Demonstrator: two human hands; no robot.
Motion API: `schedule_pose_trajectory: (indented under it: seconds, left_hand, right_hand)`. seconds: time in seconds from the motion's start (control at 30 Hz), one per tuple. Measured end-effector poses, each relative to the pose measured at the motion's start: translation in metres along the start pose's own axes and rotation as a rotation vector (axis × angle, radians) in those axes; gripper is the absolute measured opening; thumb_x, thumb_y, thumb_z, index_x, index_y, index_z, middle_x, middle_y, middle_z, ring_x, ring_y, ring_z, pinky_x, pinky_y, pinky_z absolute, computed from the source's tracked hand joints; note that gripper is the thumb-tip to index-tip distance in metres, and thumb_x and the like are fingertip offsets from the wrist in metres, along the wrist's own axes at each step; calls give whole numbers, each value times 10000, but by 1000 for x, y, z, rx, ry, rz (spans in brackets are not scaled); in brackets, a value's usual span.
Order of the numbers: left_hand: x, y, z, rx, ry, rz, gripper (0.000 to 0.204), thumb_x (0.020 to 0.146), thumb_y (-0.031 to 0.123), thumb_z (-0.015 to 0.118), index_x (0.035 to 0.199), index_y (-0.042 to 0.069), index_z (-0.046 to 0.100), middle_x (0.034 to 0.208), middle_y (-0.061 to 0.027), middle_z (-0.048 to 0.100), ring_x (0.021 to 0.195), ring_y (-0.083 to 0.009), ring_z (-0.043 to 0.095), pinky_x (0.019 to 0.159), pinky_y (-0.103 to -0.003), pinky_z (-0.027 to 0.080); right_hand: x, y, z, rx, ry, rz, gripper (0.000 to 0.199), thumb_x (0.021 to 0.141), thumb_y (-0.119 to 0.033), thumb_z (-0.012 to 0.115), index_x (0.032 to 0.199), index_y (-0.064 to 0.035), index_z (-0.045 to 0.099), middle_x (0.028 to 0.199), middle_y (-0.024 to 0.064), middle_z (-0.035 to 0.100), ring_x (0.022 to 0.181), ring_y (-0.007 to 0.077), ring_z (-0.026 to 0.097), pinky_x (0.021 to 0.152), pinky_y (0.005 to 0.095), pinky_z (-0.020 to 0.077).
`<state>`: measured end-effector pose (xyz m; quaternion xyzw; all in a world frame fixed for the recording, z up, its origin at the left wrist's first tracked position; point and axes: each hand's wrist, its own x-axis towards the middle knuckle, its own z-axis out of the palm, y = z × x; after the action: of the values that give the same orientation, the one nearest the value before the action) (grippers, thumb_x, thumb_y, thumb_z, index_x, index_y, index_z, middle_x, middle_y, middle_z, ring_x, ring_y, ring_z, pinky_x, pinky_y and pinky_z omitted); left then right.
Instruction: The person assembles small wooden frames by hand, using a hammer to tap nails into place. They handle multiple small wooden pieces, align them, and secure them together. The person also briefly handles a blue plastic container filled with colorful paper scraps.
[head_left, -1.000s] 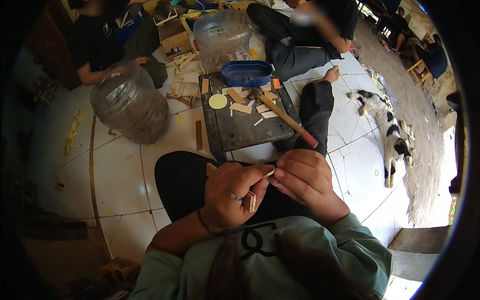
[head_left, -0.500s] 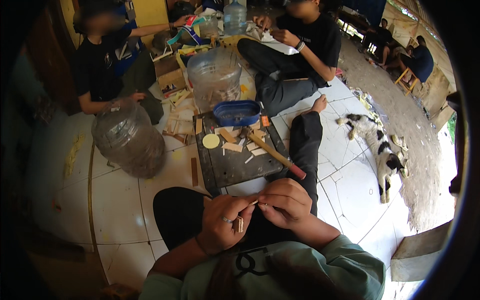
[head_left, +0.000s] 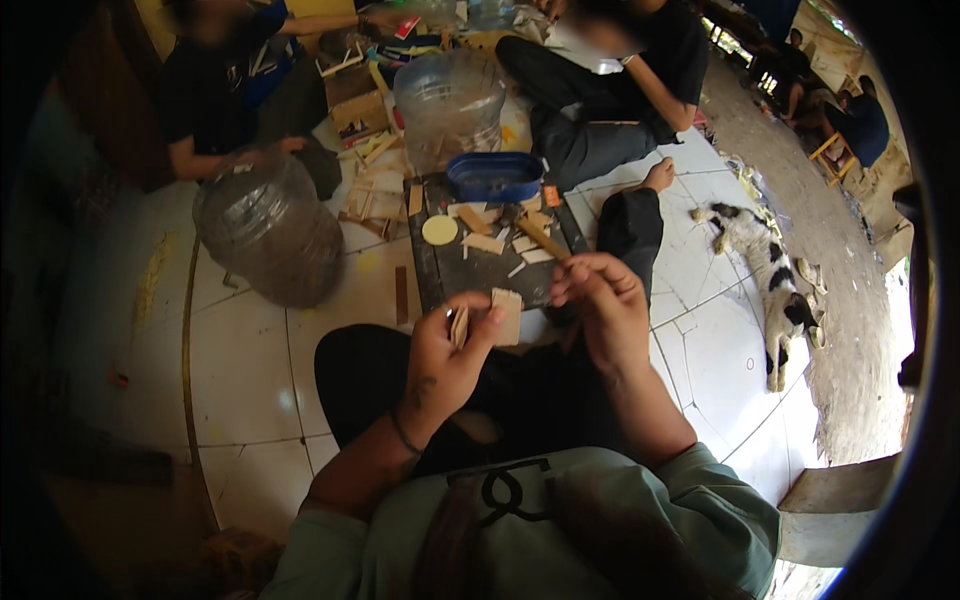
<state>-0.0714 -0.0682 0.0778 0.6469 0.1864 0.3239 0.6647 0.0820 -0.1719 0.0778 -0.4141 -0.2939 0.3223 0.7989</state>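
Observation:
My left hand (head_left: 445, 350) pinches a small flat piece of pale wood (head_left: 507, 318) with a rough top edge between thumb and fingers. Another thin wood piece (head_left: 459, 327) is tucked between its fingers. To the right, my right hand (head_left: 612, 315) is raised, fingers curled toward the thumb; anything in them is too small to make out. Behind it, a hammer (head_left: 541, 240) lies on a dark low table (head_left: 440, 275); the hand covers the handle's end, and contact cannot be judged. Thin wood strips (head_left: 483, 243) and a yellow disc (head_left: 439, 230) lie there too.
A blue tray (head_left: 494, 178) sits on the table's far side. Clear plastic containers stand on the left (head_left: 268, 235) and beyond (head_left: 450, 110). Two people sit across from me among wood scraps (head_left: 375, 200). A black-and-white cat (head_left: 765, 270) lies on the tiles at right.
My hands have come apart and moved forward. The left now shows a flat wood piece upright; the right has lifted toward the hammer's handle. The whole view has shifted.

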Motion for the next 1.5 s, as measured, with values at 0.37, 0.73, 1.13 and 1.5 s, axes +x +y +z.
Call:
schedule_pose_trajectory:
  seconds: [0.37, 0.73, 1.13, 1.5]
  left_hand:
    - [17, -32, -6, -19, 103, 8, 162, 880, 110, 633, 975, -18, 602, 843, -38, 640, 735, -64, 566, 683, -210, 456]
    - [91, -78, -38, 334, 132, 56, 166, 832, 119, 670, 941, 8, 613, 788, -39, 654, 617, -73, 535, 587, -226, 437]
    - [93, -73, -29, 299, 92, 299, 166, 958, 135, 447, 1079, 22, 431, 964, -74, 508, 856, -137, 469, 821, -264, 385]
    - [85, -92, -10, 36, -156, 403, 108, 959, 103, 446, 1046, 43, 425, 932, -67, 511, 800, -111, 468, 748, -242, 403]
  right_hand:
    - [5, 34, -31, 57, 71, 197, 152, 886, -76, 594, 1016, 1, 611, 890, 96, 658, 768, 151, 642, 689, 256, 514]
    - [-8, 81, -76, 62, 174, 357, 158, 864, -51, 599, 1017, -17, 575, 876, 64, 639, 747, 138, 628, 670, 254, 520]
    - [-12, 84, -84, 77, 174, 349, 48, 823, -1, 651, 854, -12, 616, 785, 68, 655, 676, 122, 630, 639, 239, 520]
    - [2, 75, -65, -14, 118, 164, 63, 814, 16, 653, 871, 5, 628, 767, 59, 650, 673, 103, 605, 660, 227, 487]
